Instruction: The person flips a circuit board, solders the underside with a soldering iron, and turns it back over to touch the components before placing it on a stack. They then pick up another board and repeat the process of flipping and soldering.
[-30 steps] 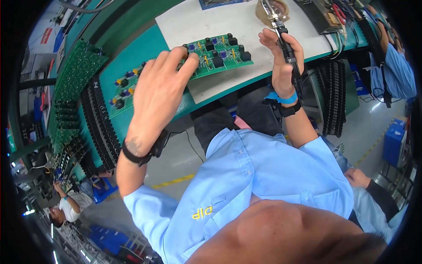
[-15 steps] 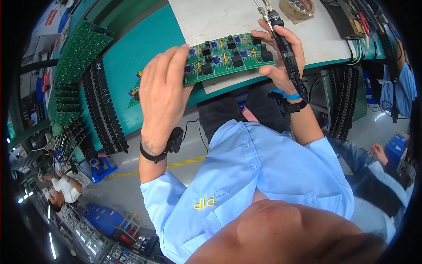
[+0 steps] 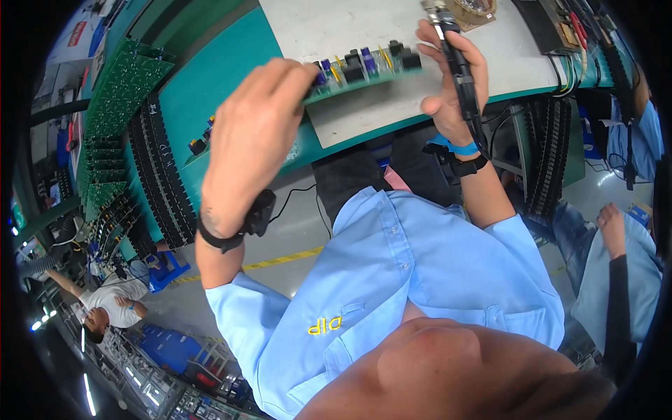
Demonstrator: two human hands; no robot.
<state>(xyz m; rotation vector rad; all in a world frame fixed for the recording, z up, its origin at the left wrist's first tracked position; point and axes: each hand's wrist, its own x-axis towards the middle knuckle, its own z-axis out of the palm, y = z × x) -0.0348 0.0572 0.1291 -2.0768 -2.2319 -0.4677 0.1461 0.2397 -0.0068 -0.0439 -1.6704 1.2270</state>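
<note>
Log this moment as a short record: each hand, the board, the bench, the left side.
Left hand: grips a green circuit board
Right hand: holds a black-handled tool, fingers partly spread
Board: seen nearly edge-on; purple, yellow, black components on top
Bench: green, partly under a white sheet
Left side: black ribbed strips

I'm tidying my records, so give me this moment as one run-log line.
Left hand: gripping green circuit board | Right hand: holding black corded tool | Board: over white work surface
</note>
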